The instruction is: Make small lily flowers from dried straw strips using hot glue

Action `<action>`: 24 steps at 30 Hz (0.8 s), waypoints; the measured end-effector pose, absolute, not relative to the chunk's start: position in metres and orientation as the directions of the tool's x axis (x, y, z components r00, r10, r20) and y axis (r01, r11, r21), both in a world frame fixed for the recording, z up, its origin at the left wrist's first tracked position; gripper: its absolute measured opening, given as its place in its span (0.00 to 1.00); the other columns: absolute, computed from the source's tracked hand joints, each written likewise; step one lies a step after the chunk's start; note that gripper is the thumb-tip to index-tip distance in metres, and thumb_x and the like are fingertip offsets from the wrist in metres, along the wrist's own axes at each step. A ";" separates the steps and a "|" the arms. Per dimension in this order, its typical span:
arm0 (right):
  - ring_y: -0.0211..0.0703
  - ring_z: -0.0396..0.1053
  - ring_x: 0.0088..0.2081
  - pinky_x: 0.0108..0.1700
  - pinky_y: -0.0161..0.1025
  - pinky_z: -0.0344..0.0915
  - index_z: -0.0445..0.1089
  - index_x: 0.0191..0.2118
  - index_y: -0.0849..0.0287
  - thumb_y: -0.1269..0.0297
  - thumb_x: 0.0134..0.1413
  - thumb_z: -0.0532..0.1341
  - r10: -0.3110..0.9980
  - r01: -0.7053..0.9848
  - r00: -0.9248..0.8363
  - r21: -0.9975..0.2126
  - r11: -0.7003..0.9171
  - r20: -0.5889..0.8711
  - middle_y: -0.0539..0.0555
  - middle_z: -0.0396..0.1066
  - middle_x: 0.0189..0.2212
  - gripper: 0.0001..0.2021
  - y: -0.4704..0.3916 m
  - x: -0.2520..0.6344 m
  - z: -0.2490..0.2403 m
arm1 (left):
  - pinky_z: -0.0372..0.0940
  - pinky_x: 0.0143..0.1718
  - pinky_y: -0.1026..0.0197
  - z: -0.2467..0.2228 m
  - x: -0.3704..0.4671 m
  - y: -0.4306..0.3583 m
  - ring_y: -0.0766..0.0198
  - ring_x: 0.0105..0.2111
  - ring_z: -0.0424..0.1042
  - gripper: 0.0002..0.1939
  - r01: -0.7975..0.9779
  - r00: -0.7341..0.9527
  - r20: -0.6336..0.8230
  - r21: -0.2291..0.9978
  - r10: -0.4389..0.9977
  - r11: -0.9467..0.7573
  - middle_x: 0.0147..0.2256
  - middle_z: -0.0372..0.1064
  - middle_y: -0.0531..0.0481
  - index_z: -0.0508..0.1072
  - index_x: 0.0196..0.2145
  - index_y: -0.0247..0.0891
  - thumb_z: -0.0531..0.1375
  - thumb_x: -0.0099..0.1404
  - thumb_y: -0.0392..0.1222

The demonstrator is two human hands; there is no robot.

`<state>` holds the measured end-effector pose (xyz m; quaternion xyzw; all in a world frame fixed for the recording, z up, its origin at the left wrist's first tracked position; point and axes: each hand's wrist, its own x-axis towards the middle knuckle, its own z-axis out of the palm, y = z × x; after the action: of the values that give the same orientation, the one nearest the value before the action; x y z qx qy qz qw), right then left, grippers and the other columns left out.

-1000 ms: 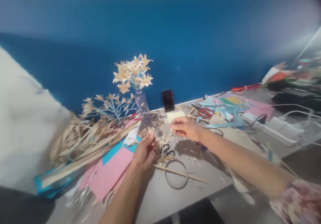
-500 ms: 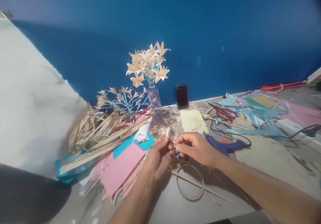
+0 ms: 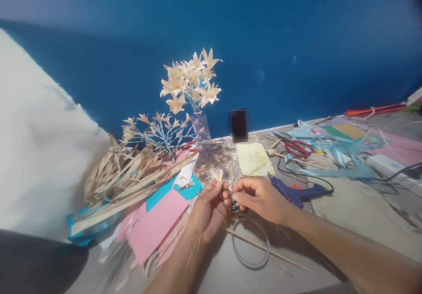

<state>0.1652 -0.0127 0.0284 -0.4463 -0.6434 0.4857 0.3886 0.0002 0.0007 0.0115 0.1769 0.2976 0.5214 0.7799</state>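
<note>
Between thumb and fingers, my left hand [image 3: 209, 208] pinches a small cream flower [image 3: 217, 175], petals pointing up. My right hand [image 3: 263, 201] is close beside it, fingertips pressed together; whatever they grip is too small to make out. Only a narrow gap separates the two hands. Below them lie a round ring of pale cord or wire [image 3: 267, 251] and a thin wooden stick [image 3: 285, 259]. To the right of my right hand rests a blue glue gun [image 3: 298, 193]. A yellow paper sheet [image 3: 252, 158] lies just beyond my hands.
A clear bottle [image 3: 201, 129] holds cream flowers [image 3: 191, 81] against the blue wall. Left are dried husk strips [image 3: 132, 175], smaller flowers on blue stems [image 3: 165, 129] and pink paper [image 3: 158, 226]. Red-handled scissors [image 3: 299, 148] and blue ribbon [image 3: 339, 171] lie at right.
The view has shifted slightly, so objects at left appear further left. My right hand has drawn a little away from my left, which still holds the flower.
</note>
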 end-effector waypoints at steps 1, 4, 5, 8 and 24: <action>0.36 0.66 0.23 0.26 0.32 0.60 0.72 0.30 0.59 0.68 0.53 0.60 0.954 0.202 -0.294 -0.971 0.127 0.063 0.49 0.70 0.20 0.04 -0.013 0.165 0.029 | 0.70 0.26 0.69 0.012 0.001 0.000 0.72 0.24 0.68 0.06 -0.707 0.276 -0.280 0.589 0.920 0.391 0.30 0.70 0.48 0.73 0.27 0.31 0.67 0.57 0.31; 0.35 0.66 0.23 0.27 0.31 0.60 0.72 0.30 0.60 0.69 0.53 0.59 0.964 0.230 -0.259 -0.966 0.118 0.056 0.48 0.70 0.20 0.05 -0.016 0.161 0.031 | 0.70 0.27 0.69 0.012 0.003 -0.001 0.72 0.24 0.68 0.07 -0.713 0.246 -0.258 0.604 0.934 0.355 0.29 0.71 0.49 0.73 0.27 0.31 0.69 0.56 0.31; 0.35 0.66 0.23 0.26 0.30 0.60 0.72 0.30 0.60 0.70 0.53 0.59 0.968 0.240 -0.243 -0.964 0.117 0.057 0.48 0.70 0.20 0.05 -0.016 0.160 0.031 | 0.69 0.27 0.69 0.012 0.003 -0.002 0.72 0.24 0.68 0.08 -0.716 0.234 -0.247 0.611 0.940 0.338 0.29 0.71 0.49 0.73 0.28 0.31 0.69 0.55 0.31; 0.34 0.64 0.22 0.25 0.29 0.59 0.70 0.28 0.60 0.72 0.51 0.58 0.978 0.271 -0.194 -0.955 0.123 0.071 0.47 0.69 0.19 0.05 -0.019 0.156 0.029 | 0.69 0.27 0.69 0.010 0.006 -0.004 0.71 0.25 0.68 0.10 -0.715 0.207 -0.225 0.629 0.952 0.305 0.28 0.70 0.49 0.73 0.28 0.31 0.71 0.53 0.33; 0.35 0.66 0.24 0.26 0.30 0.60 0.69 0.26 0.60 0.72 0.52 0.58 0.977 0.297 -0.183 -0.941 0.160 0.109 0.48 0.71 0.21 0.06 -0.017 0.153 0.020 | 0.68 0.26 0.67 0.007 0.011 -0.006 0.70 0.24 0.68 0.07 -0.719 0.154 -0.208 0.647 0.966 0.254 0.30 0.73 0.46 0.75 0.30 0.30 0.69 0.53 0.33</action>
<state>0.1532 -0.0172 0.0197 -0.4942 -0.6447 0.4191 0.4056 0.0111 -0.0065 0.0068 0.2037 0.3028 0.5758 0.7316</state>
